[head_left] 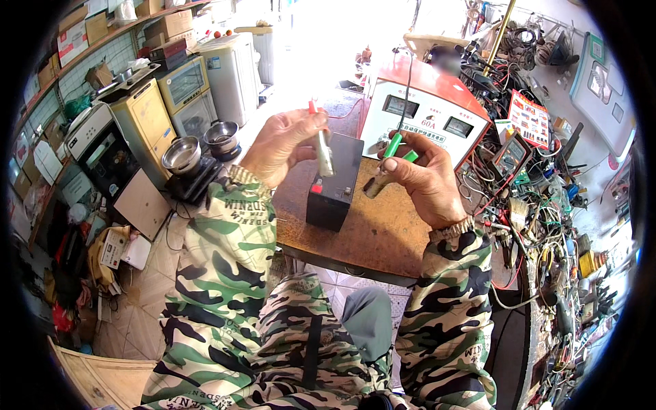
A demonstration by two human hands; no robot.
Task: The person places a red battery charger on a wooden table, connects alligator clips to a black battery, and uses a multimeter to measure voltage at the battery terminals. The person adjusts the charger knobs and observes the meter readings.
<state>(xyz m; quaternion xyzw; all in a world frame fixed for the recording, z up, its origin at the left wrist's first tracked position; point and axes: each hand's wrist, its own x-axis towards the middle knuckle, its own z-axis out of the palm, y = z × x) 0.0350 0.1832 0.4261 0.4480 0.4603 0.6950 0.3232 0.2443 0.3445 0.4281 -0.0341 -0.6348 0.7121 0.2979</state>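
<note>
A black box-shaped battery point(328, 209) stands on the brown wooden tabletop point(372, 236), with a red terminal cover point(317, 186) on its near left top corner. Pinched in my left hand point(283, 147) is a metal clip point(324, 156) with a red handle end, its jaws pointing down above the battery top. My right hand point(430, 179) grips a clip with green handles point(393, 145), held to the right of the battery and apart from it; a dark cable rises from it. Behind the battery sits a battery charger point(424, 113) with a red top, white front and two meters.
Tangled cables, tools and a multimeter point(511, 156) crowd the bench on the right. To the left stand metal pots point(182, 156), a yellow cabinet point(142, 126) and a white fridge point(231, 72). Cartons point(72, 42) fill the shelf at upper left.
</note>
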